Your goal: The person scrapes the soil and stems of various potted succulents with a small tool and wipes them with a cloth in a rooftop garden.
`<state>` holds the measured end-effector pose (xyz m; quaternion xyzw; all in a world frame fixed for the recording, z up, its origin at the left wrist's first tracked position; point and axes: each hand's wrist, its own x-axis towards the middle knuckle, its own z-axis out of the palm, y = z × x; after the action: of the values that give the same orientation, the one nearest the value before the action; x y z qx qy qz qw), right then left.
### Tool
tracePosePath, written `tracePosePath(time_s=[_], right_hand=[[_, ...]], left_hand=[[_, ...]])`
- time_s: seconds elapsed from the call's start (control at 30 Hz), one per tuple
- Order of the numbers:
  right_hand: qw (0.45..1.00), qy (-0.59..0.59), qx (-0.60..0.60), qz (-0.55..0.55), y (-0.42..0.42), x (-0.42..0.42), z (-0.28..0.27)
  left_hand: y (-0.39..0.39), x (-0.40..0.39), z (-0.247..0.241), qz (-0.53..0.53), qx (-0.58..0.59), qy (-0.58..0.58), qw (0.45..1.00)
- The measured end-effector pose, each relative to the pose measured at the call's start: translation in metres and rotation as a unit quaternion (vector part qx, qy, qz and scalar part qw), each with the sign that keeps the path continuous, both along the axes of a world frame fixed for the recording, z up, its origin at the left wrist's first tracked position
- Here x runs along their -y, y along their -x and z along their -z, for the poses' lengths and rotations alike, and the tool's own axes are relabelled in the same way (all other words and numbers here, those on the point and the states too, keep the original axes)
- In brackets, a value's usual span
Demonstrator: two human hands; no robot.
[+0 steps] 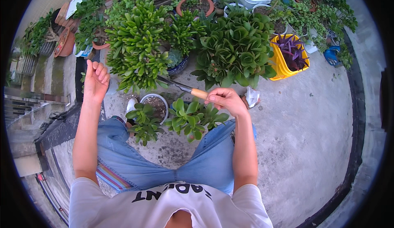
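Observation:
My right hand point(226, 100) grips the wooden handle point(199, 93) of a small garden tool, perhaps a trowel. Its dark metal shank point(184, 87) runs left, and the far end reaches the edge of a large finger-leaved succulent point(135, 43), where foliage partly hides it. Raised at the left, my left hand point(98, 80) has loosely curled fingers and no visible object in it. Between my knees stands a round, pale-rimmed pot of soil point(156, 106). Broad-leaved succulents point(187, 117) grow beside it, below the tool.
A broad rosette-leaved plant point(237, 46) stands ahead. Right of it, a yellow container point(278, 69) holds a purple plant point(292, 50). Crumpled white material point(252, 97) lies near my right hand. Terracotta pots point(195, 6) and stacked bricks point(63, 14) stand farther back. Concrete floor point(301, 129) extends rightward.

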<state>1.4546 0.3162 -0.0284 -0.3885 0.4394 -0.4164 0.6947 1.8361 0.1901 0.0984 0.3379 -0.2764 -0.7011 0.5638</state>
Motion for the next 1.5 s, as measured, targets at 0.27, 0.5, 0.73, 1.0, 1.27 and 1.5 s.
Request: tracePosePath(time_s=[0.27, 0.5, 0.73, 1.0, 1.27, 1.5], right_hand=[[0.999, -0.029, 0.032, 0.007, 0.008, -0.002, 0.001], [0.994, -0.080, 0.070, -0.005, 0.014, 0.000, 0.011], [0.987, -0.122, 0.103, -0.012, 0.017, 0.003, 0.016], [0.990, -0.127, 0.052, -0.015, 0.017, 0.005, 0.019], [0.991, -0.018, -0.132, -0.034, -0.008, 0.012, 0.005], [0.938, 0.121, -0.324, -0.005, -0.029, 0.020, -0.036]], left_hand=[[0.009, 0.000, -0.003, -0.008, 0.011, -0.013, 1.000], [0.006, -0.001, 0.001, -0.002, 0.009, -0.011, 1.000], [0.010, -0.001, 0.000, -0.010, 0.005, -0.020, 1.000], [0.011, -0.001, 0.000, -0.012, 0.007, -0.024, 1.000], [0.013, 0.001, 0.003, -0.044, 0.078, -0.036, 0.995], [-0.003, 0.005, 0.017, -0.003, 0.077, -0.015, 0.997]])
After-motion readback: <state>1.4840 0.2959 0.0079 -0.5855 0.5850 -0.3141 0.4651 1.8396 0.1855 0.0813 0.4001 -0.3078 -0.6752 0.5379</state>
